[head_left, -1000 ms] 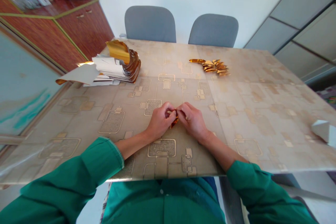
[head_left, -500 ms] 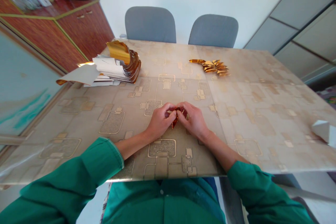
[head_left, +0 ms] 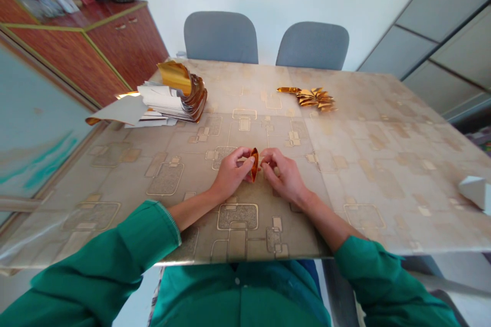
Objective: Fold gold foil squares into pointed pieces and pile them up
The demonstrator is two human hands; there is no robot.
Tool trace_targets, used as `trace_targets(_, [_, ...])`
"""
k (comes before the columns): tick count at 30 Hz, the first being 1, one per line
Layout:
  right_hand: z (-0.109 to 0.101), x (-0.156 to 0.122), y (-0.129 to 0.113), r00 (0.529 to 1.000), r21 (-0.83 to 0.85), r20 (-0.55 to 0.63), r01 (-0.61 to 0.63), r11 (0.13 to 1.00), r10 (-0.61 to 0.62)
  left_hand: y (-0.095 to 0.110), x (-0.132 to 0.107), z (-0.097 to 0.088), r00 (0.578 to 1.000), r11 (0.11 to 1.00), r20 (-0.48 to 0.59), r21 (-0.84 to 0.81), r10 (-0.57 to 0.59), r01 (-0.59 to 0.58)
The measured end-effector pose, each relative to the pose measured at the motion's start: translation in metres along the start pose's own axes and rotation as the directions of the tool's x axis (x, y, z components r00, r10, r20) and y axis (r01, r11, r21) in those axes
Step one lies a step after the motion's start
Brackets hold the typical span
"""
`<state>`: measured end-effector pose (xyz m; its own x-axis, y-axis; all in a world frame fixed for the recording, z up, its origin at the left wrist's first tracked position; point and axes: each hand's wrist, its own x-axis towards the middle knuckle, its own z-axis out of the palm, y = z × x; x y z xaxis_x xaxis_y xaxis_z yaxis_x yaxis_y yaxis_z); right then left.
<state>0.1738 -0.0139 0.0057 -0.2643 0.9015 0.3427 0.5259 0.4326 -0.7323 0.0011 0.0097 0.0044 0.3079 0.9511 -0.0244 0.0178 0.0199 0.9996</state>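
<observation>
A small folded piece of gold foil paper (head_left: 253, 163) stands on edge between my two hands, just above the table (head_left: 383, 153). My left hand (head_left: 232, 173) pinches its left side, fingers closed on it. My right hand (head_left: 282, 173) is curled with its fingertips at the piece's right side. Both forearms rest on the table in green sleeves. A stack of gold-and-white paper sheets (head_left: 174, 94) lies at the far left. A small heap of folded gold pieces (head_left: 312, 97) lies at the far middle.
Two grey chairs (head_left: 220, 36) stand behind the table's far edge. A red-brown wooden cabinet (head_left: 115, 41) stands at the left. A white folded object (head_left: 473, 189) sits at the table's right edge.
The gold piece has been turned upright and lifted slightly between my fingers. It now sits mainly in my left hand's pinch. Both hands stay at the same place.
</observation>
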Motion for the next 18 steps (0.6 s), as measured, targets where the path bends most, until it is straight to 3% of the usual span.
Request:
trace_targets(3, [-0.002, 0.001, 0.001, 0.997, 0.003, 0.058, 0.052, 0.999, -0.052, 0.000, -0.001, 0.000, 1.000, 1.000, 0.014, -0.001, 0.008, -0.008])
trace_targets(10, [0.006, 0.004, -0.005, 0.994, 0.015, -0.050, -0.092, 0.996, 0.093, -0.004, -0.004, 0.004, 0.995, 0.985, 0.032, 0.145, 0.091, -0.095])
trace_targets(15, [0.009, 0.003, -0.004, 0.994, -0.101, -0.111, -0.033, 0.994, 0.022, -0.002, -0.003, 0.000, 0.945, 0.830, 0.044, 0.467, 0.323, -0.306])
trace_targets(18, [0.009, 0.003, -0.003, 0.995, -0.138, -0.103, -0.033, 0.990, 0.018, -0.002, -0.001, 0.000, 0.930, 0.801, 0.029, 0.498, 0.367, -0.332])
